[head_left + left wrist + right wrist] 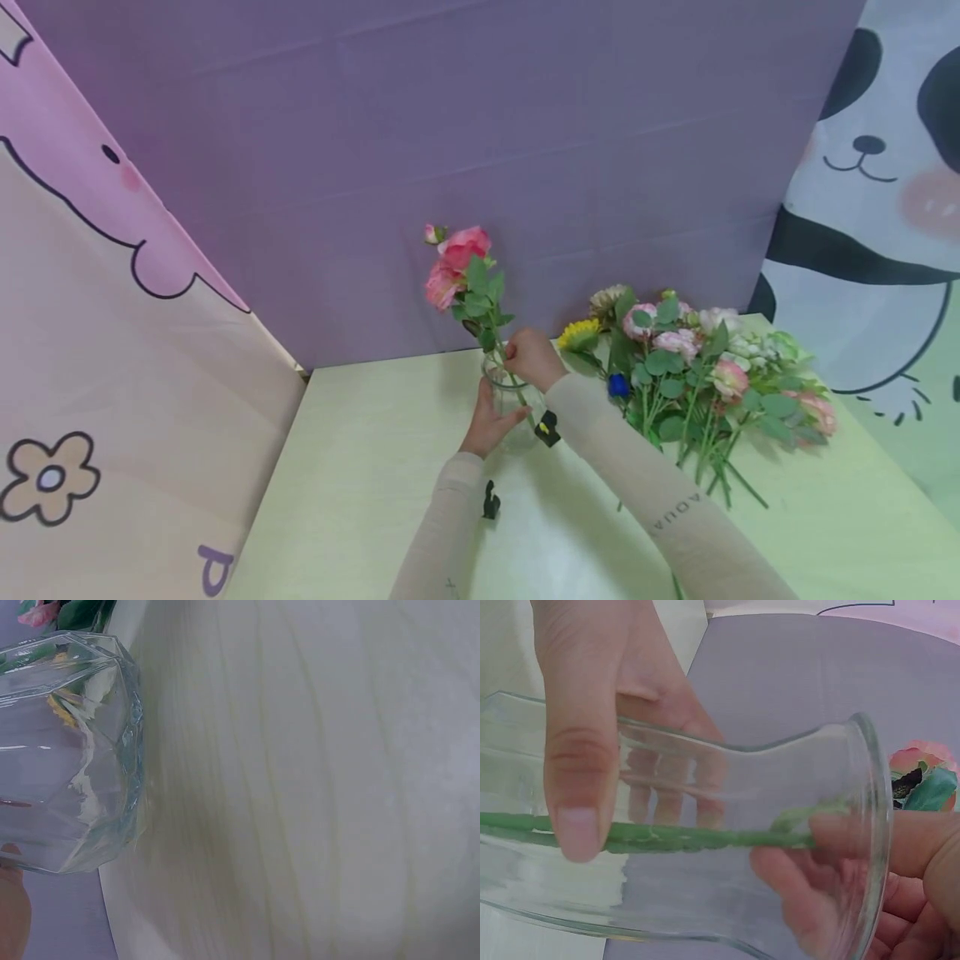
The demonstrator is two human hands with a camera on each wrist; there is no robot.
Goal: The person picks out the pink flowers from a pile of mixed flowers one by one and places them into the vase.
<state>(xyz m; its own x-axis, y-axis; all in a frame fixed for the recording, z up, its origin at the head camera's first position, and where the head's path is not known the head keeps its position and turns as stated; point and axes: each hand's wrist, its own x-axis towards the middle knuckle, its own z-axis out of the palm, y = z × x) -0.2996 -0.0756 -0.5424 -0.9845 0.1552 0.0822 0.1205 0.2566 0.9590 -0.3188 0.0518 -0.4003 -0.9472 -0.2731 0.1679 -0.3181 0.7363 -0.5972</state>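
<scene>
A clear glass vase (517,437) stands out in front of me toward the back of the table. My left hand (491,421) grips its side, thumb across the near face and fingers behind the glass in the right wrist view. At the mouth, my right hand (534,358) pinches the green stem (675,838) of a pink artificial flower (463,247). Its fingertips show through the glass just inside the rim (877,795). The stem runs down inside the vase, while blooms and leaves lean left above it. The left wrist view shows the vase's thick faceted base (131,750).
To the right lies a heap of artificial flowers (678,342), stems toward me, with a yellow flower (579,335) and a blue bud (618,385) at its left side. A purple backdrop (360,208) rises behind the pale table (337,467); a printed panel (112,333) stands at left.
</scene>
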